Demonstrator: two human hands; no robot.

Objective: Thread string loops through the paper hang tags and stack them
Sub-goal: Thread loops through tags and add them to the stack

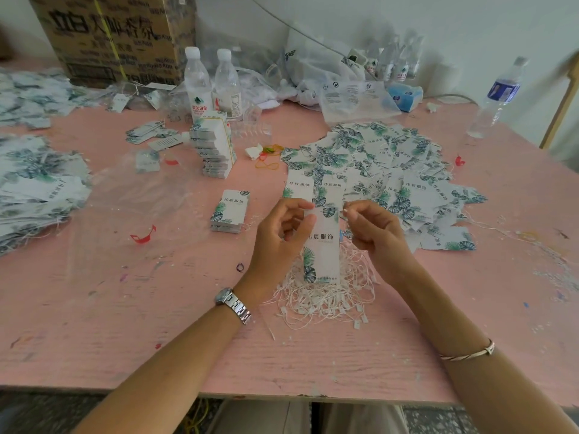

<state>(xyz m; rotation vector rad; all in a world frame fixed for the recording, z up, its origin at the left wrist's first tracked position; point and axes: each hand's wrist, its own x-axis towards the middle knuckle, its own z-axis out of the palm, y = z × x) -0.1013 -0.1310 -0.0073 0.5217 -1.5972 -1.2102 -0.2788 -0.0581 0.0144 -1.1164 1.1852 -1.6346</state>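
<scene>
My left hand (282,233) pinches the top of a white hang tag (322,249) printed with green leaves and holds it upright above the table. My right hand (369,227) pinches a thin white string at the tag's top right corner. Under both hands lies a tangled pile of white string loops (322,296). A spread heap of the same leaf-print tags (376,164) covers the table behind my hands. A small neat stack of tags (230,211) sits to the left of my left hand.
On the pink table (125,324) stands a tall leaning stack of tags (213,145), with two water bottles (197,86) behind it. Large tag piles (34,183) lie at the left edge. A cardboard box (116,36), plastic bags (344,92) and another bottle (498,95) line the back.
</scene>
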